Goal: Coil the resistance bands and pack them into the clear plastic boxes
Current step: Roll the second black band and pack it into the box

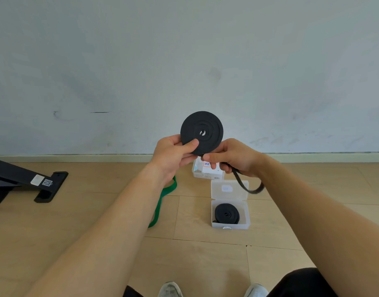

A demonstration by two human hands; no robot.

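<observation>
I hold a black resistance band (201, 133) wound into a flat round coil, raised in front of the wall. My left hand (173, 154) pinches the coil's lower left edge with thumb on its face. My right hand (233, 158) grips the band's loose tail, which hangs in a short loop (248, 186) below it. On the floor an open clear plastic box (230, 225) holds another coiled black band (227, 213). A second clear box (207, 171) with a label lies behind it, partly hidden by my hands. A green band (162, 200) lies uncoiled on the floor.
A black metal frame foot (30, 181) with a QR sticker lies on the wooden floor at the left. The wall and its baseboard (77, 157) run across behind. My two shoes (170, 289) show at the bottom edge.
</observation>
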